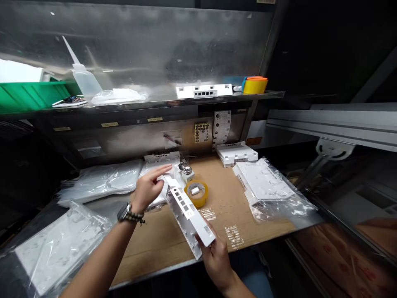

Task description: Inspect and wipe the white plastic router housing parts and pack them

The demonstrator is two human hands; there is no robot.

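A white plastic housing with a row of port cutouts is held tilted above the brown work surface. My right hand is closed around its near end. By the far end is my left hand, its fingers stretched out and the thumb apart; whether it touches the housing I cannot tell. A roll of yellow tape lies just behind the housing, with a small white piece inside its ring. Beyond the left hand, more white housings lie partly hidden, beside a small pump-top bottle.
Bagged white panels lie at left and right. Clear plastic bags are piled at back left, and stacked housings stand at back right. The shelf carries a squeeze bottle, a green bin and a yellow-orange roll.
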